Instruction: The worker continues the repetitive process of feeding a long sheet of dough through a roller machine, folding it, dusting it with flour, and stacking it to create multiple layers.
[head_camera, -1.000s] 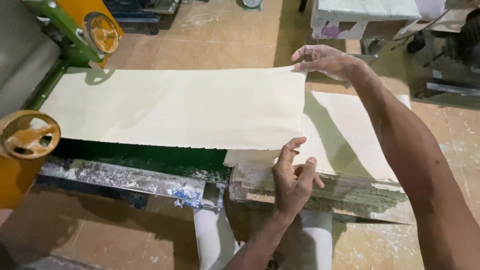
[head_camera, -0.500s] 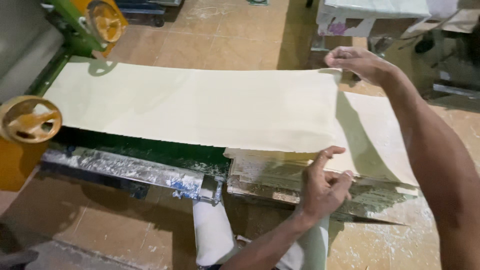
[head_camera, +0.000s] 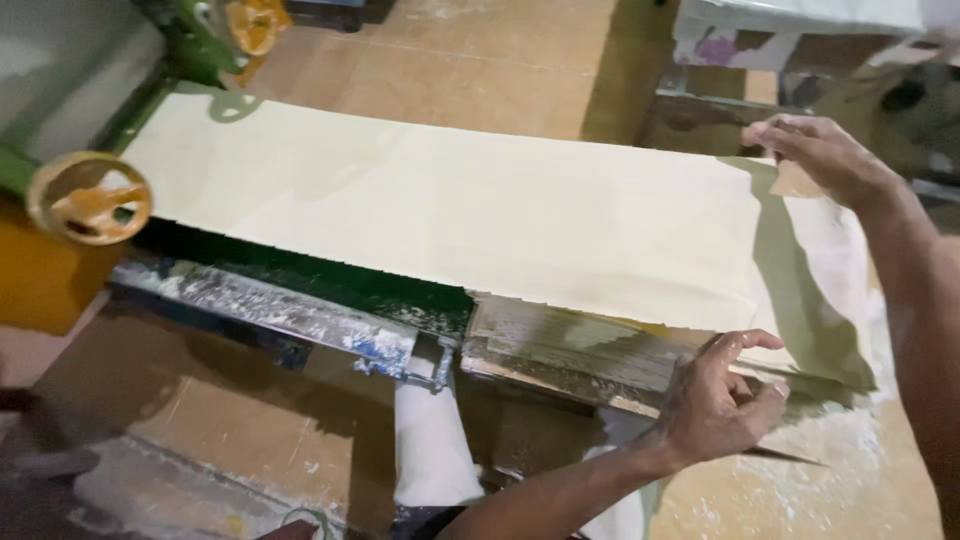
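Note:
A long pale sheet of dough (head_camera: 450, 210) stretches from a green rolling machine (head_camera: 150, 90) at the left across to a flour-dusted wooden table (head_camera: 560, 345) at the right. My right hand (head_camera: 820, 155) pinches the sheet's far right corner and holds it up. Nearer to me, my left hand (head_camera: 725, 400) grips the near right corner between thumb and fingers. The raised end hangs over another layer of dough (head_camera: 840, 290) lying on the table.
Two yellow hand wheels (head_camera: 90, 198) (head_camera: 255, 22) sit on the machine's left side. A white post (head_camera: 430, 450) stands under the table joint. Loose flour (head_camera: 840, 460) covers the table's near right part. A pale bench (head_camera: 800, 25) stands at the back right.
Both hands have carried the sheet's end further to the right, so more dough now covers the table. My left hand went from resting flat on the edge to gripping it.

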